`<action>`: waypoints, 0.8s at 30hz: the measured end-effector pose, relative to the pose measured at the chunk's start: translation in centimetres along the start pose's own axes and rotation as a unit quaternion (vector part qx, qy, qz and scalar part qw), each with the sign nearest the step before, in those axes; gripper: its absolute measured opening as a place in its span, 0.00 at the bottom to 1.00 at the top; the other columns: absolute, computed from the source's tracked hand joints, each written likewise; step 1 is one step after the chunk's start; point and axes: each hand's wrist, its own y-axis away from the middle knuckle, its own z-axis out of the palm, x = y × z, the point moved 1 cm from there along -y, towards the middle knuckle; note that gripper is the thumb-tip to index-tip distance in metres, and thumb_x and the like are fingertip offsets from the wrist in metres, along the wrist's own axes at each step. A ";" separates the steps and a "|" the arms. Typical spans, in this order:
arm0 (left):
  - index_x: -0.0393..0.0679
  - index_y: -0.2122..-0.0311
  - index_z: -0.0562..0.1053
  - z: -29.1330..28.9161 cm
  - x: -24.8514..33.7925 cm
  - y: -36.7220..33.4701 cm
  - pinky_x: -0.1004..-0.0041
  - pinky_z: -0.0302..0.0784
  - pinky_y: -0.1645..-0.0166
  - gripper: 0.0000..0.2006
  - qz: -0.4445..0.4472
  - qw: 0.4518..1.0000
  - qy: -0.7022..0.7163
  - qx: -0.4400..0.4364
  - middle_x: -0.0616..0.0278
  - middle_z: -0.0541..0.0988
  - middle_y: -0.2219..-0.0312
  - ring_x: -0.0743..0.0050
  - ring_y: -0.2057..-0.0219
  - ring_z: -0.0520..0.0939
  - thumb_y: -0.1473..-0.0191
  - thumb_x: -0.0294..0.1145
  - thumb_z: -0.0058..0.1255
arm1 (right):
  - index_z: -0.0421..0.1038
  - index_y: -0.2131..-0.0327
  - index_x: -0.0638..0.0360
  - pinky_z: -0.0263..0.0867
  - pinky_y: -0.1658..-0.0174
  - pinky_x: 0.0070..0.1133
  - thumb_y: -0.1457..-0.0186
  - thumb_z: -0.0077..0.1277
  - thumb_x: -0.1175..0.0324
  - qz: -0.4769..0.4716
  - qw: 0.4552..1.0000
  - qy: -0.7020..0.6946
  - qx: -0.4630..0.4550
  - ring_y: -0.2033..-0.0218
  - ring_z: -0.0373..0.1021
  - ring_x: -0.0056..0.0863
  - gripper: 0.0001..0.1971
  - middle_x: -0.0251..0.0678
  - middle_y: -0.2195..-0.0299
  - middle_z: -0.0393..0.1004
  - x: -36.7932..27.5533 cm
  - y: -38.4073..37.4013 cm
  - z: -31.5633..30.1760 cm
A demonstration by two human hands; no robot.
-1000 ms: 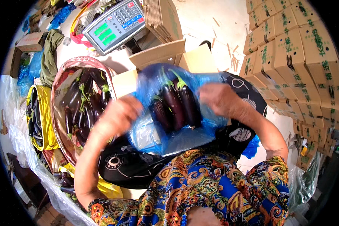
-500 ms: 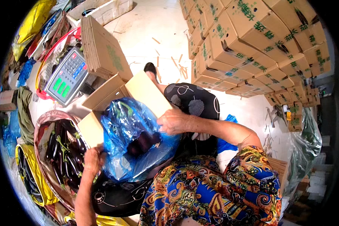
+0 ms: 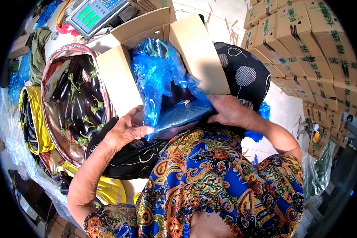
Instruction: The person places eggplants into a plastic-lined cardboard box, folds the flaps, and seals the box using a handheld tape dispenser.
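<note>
A cardboard box (image 3: 123, 81) with raised flaps stands at my lap. Its blue plastic bag liner (image 3: 148, 87) holds dark purple eggplants (image 3: 181, 93), partly covered by the bag. My left hand (image 3: 127, 129) is at the near left corner, fingers spread, its thumb against the liner's edge. At the near right corner, my right hand (image 3: 231, 112) has thumb and fingers apart, touching the liner and box edge. Some fingertips are hidden at the box's sides.
Left of the box stands a round sack of eggplants (image 3: 47, 91), with a yellow bag (image 3: 47, 139) beyond it. A digital scale (image 3: 95, 18) sits at the upper left. Stacked cartons (image 3: 301, 51) fill the right. Blue plastic (image 3: 261, 119) lies on the floor.
The view has shifted, so the box sits farther right. Both hands have moved from the side flaps to the near corners. The liner's near edge now lies straighter across the box front.
</note>
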 end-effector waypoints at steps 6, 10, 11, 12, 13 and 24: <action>0.39 0.54 0.67 3.4 -1.9 0.3 0.83 0.62 0.84 0.17 -0.139 0.950 0.271 0.059 0.68 0.72 0.73 0.85 0.86 0.67 0.45 0.35 0.57 | 0.72 0.73 0.65 0.70 0.65 0.40 0.53 0.48 0.75 -0.028 0.998 -0.012 0.048 0.73 0.74 0.52 0.04 0.54 0.77 0.74 0.1 -0.1 1.0; 0.37 0.59 0.67 1.7 -3.5 1.1 0.82 0.55 0.88 0.11 -0.127 0.944 0.287 0.101 0.67 0.67 0.82 0.85 0.89 0.64 0.44 0.25 0.54 | 0.72 0.71 0.64 0.68 0.70 0.29 0.47 0.46 0.70 -0.056 0.973 -0.221 -0.028 0.75 0.73 0.35 0.08 0.43 0.78 0.74 2.4 -0.2 -0.2; 0.38 0.65 0.69 1.3 -4.6 1.6 0.82 0.55 0.88 0.05 -0.128 0.956 0.254 0.071 0.66 0.68 0.83 0.84 0.89 0.64 0.45 0.24 0.54 | 0.72 0.69 0.64 0.67 0.72 0.24 0.45 0.47 0.68 0.005 0.951 -0.297 -0.088 0.77 0.71 0.29 0.08 0.38 0.78 0.73 2.5 -0.3 -1.3; 0.38 0.69 0.72 2.2 -4.1 2.6 0.82 0.57 0.87 0.03 -0.160 0.947 0.259 0.105 0.67 0.70 0.84 0.84 0.89 0.66 0.45 0.25 0.54 | 0.72 0.68 0.63 0.65 0.74 0.20 0.44 0.47 0.66 0.067 0.914 -0.371 -0.147 0.79 0.70 0.24 0.09 0.33 0.79 0.72 2.4 -0.4 -2.0; 0.39 0.70 0.73 2.7 -2.5 3.3 0.82 0.59 0.86 0.04 -0.130 0.962 0.233 0.063 0.67 0.71 0.83 0.84 0.88 0.66 0.44 0.26 0.54 | 0.73 0.68 0.60 0.61 0.76 0.13 0.42 0.46 0.63 0.057 0.896 -0.418 -0.137 0.78 0.66 0.11 0.11 0.25 0.80 0.70 2.4 -0.4 -2.2; 0.39 0.68 0.74 -1.6 7.3 -6.8 0.73 0.67 0.56 0.14 0.213 0.967 0.004 0.140 0.67 0.76 0.72 0.76 0.66 0.74 0.43 0.41 0.51 | 0.53 0.39 0.68 0.67 0.49 0.22 0.46 0.57 0.61 -0.147 0.915 -0.370 -0.070 0.51 0.69 0.27 0.36 0.45 0.43 0.63 -0.8 -12.9 -4.8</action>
